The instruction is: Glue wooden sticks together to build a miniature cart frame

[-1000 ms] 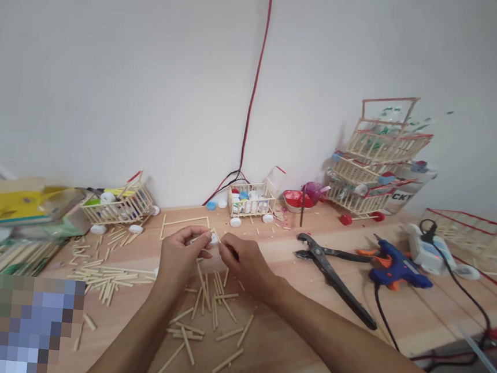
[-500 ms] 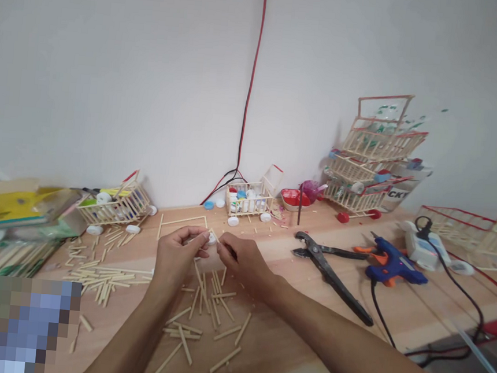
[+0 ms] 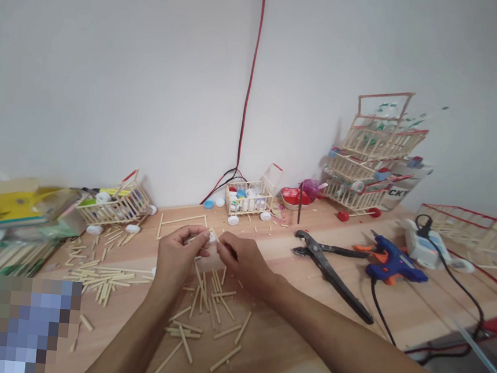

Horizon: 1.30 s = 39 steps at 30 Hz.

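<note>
My left hand (image 3: 178, 256) and my right hand (image 3: 242, 258) meet above the wooden table (image 3: 289, 318), both pinched on a short pale wooden stick (image 3: 213, 235) and a small white piece between the fingertips. What exactly the white piece is stays partly hidden by my fingers. Loose cut sticks (image 3: 202, 322) lie scattered on the table just below my hands. A rectangular stick frame (image 3: 183, 222) lies flat just beyond them.
Black pliers (image 3: 332, 269) and a blue-orange glue gun (image 3: 392, 263) with its cord lie to the right. Small stick carts (image 3: 250, 197) (image 3: 114, 202) stand by the wall, with stacked carts (image 3: 375, 157) at back right. A stick pile (image 3: 101, 278) lies left; a red-black cable (image 3: 248, 93) hangs down the wall.
Both hands keep their pinch on the stick almost unmoved. The view has shifted slightly to the right.
</note>
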Available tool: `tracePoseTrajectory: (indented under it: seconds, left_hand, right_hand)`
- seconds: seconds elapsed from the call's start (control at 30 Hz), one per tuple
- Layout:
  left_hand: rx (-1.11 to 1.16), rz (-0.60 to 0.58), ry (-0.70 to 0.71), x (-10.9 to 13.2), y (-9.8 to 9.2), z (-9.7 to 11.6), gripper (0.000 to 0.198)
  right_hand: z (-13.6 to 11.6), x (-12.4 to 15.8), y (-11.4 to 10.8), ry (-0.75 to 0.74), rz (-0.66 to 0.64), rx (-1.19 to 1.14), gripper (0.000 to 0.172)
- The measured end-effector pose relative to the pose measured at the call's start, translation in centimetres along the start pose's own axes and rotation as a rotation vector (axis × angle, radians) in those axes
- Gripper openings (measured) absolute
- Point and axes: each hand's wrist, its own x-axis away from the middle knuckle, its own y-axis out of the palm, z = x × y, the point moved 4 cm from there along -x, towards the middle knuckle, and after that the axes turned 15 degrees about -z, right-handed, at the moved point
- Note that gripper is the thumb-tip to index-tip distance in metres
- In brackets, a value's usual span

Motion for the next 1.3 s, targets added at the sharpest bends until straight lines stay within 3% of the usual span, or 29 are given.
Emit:
tracePoseTrajectory:
  seconds: [0.73, 1.3]
  left_hand:
    - [0.013, 0.034, 0.017, 0.13, 0.12, -0.02, 0.026]
    - [-0.016, -0.007, -0.010, -0.01, 0.19, -0.12, 0.028]
  right_hand:
    - [-0.05, 0.04, 0.08, -0.023, 0.031, -0.006, 0.024]
    - [-0.27, 0.18, 0.02, 0.007, 0.009, -0.056, 0.025]
